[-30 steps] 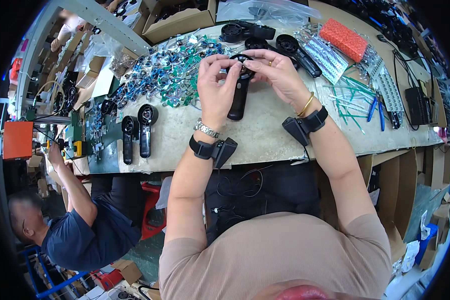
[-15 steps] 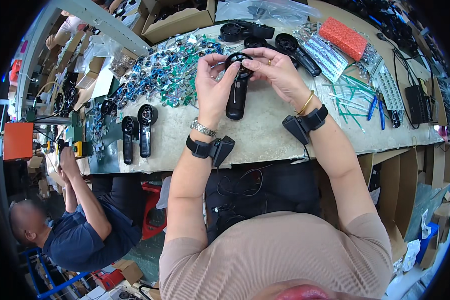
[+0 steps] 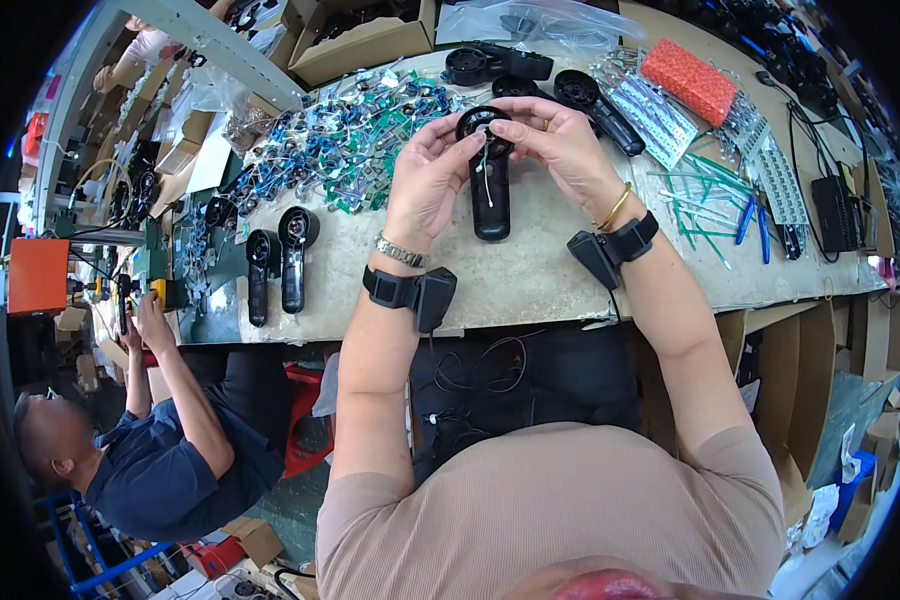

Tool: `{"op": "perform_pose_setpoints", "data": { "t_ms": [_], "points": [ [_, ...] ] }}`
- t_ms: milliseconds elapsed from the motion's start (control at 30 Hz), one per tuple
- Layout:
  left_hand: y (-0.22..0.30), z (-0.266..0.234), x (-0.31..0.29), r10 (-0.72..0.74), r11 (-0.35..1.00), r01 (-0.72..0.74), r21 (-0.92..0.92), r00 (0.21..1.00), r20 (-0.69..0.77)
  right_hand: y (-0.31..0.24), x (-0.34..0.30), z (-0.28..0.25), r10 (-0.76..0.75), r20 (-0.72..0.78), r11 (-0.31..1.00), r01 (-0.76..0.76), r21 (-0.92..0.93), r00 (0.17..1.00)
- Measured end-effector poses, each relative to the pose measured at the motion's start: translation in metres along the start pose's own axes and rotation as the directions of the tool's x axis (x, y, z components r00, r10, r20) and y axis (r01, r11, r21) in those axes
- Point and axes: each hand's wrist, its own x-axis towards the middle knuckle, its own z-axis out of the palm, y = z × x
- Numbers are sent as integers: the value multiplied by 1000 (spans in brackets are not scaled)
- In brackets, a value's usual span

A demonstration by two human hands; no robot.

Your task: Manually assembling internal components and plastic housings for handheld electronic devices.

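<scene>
A black handheld fan housing (image 3: 490,208), with a round ring head and a handle pointing toward me, is held over the bench. My left hand (image 3: 428,178) is closed on the left of its head, thumb pressed at the middle. Closed on the head's right side, my right hand (image 3: 562,150) has its thumb near the centre too. A thin white wire (image 3: 487,178) hangs from the head down over the handle. My thumbs partly hide the inside of the head.
Circuit boards with wires (image 3: 355,140) are heaped at the left. Two black fan housings (image 3: 292,260) lie nearer me, others (image 3: 600,110) behind my hands. Blue-handled pliers (image 3: 745,218), green strips (image 3: 705,190) and a red bubble-wrap pack (image 3: 688,80) sit right. A co-worker (image 3: 170,450) works at left.
My left hand has shifted slightly, its thumb lower and farther from the right thumb. The fan housing has moved a little right, and more of the white wire shows over the handle.
</scene>
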Motion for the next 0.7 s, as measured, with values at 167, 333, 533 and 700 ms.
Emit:
{"op": "perform_pose_setpoints", "data": {
  "t_ms": [167, 333, 533, 700],
  "points": [
    [-1, -3, 2, -15, 998, 15, -61, 1000, 7, -4, -2, 2, -17, 22, 999, 17, -38, 1000],
    [-1, -7, 3, -66, 988, 69, -141, 997, 25, -3, -1, 0, -17, 39, 999, 19, -47, 999],
    [3, -1, 0, -81, 989, 83, -119, 996, 25, -2, -1, 1, -19, 37, 998, 21, -54, 999],
    [2, -6, 1, -71, 993, 74, -96, 997, 35, -1, -1, 0, -15, 30, 999, 17, -47, 999]
  ]
}}
